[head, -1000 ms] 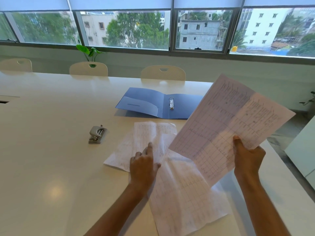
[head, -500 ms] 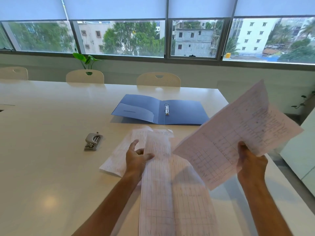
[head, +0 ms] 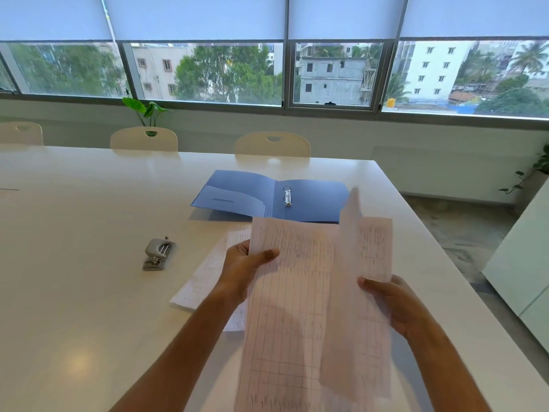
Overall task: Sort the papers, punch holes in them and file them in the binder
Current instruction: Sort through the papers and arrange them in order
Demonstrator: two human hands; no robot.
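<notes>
My left hand grips the left edge of a long ruled sheet, thumb on its face, holding it up over the table. My right hand grips a second set of ruled papers by the right edge, turned nearly edge-on and blurred, overlapping the first sheet. More ruled papers lie flat on the table under my left hand. A blue ring binder lies open behind the papers, its metal rings showing. A grey hole punch sits to the left.
The white table runs far to the left; its right edge drops to the floor. A white cabinet stands at the right. Three chairs line the far side below the windows, with a green plant.
My left hand picked up a sheet from the table and raised it. My right hand swung its papers left and down to meet that sheet.
</notes>
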